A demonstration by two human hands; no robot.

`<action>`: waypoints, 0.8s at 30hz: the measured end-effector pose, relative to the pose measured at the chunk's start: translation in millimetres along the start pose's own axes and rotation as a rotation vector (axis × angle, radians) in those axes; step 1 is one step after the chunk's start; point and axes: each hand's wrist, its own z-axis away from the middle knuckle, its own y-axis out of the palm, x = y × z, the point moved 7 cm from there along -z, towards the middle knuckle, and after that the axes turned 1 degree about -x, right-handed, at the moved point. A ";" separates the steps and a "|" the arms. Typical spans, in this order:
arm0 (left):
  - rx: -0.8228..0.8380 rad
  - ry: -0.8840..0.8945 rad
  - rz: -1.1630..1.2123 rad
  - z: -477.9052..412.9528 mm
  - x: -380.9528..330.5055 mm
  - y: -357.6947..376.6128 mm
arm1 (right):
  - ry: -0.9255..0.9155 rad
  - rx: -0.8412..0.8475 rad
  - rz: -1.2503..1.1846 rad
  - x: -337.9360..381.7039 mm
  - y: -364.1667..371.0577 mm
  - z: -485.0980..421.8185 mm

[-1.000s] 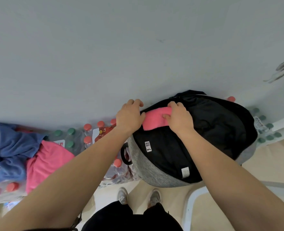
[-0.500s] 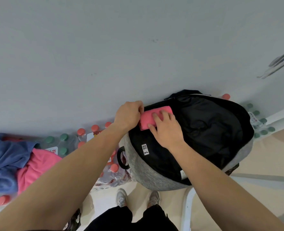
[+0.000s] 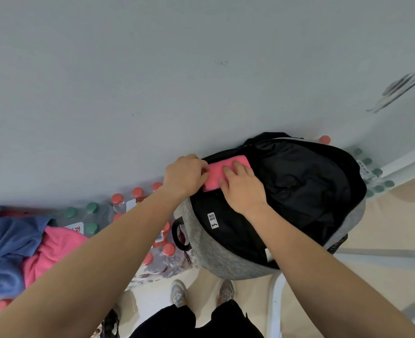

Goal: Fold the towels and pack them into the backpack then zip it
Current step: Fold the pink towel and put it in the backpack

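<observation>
Pale grey wall (image 3: 152, 81) is filling the upper half of the frame, and cream floor (image 3: 384, 215) is showing at the lower right.

Item in hand: 1 folded pink towel (image 3: 216, 176) is sitting just left of centre frame, at the upper left edge of the open backpack (image 3: 226, 259). It is lying partly over the black lining and is not yet fully down inside. The backpack, a grey shell, is lying right of centre with its mouth gaping and its zip undone.

Hands: the right hand (image 3: 243, 189) is lying flat on the towel with its fingers extended, pressing it inward and gripping nothing. The left hand (image 3: 184, 176) is curling over the rim at the towel's left end. It is apparently holding the mouth open, with the thumb touching the towel.

Outstanding: at the lower left of the frame, 1 loose pink towel (image 3: 52, 250) and 1 blue towel (image 3: 4, 240) are lying crumpled and unfolded. Both are resting on packs of bottled water (image 3: 138, 198), well apart from the backpack. The dark lining is hiding whether any other towel is already inside.

Assessment: the task is standing at an early-to-middle stage. 1 towel is going in. At least 2 are awaiting folding and packing, and the zip is remaining to be closed last.
</observation>
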 end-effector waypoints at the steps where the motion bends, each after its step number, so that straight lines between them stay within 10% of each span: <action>1: -0.001 0.003 -0.043 -0.5 -0.8 1.2 | -0.036 -0.055 0.026 -1.6 -5.6 3.1; 8: 0.002 -0.034 -0.163 -2.5 -1.1 16.9 | -0.022 0.257 -0.058 -11.9 25.2 7.8; 24: -0.129 -0.133 0.040 0.9 -10.9 -2.4 | -0.084 0.267 -0.091 -20.5 4.8 -4.1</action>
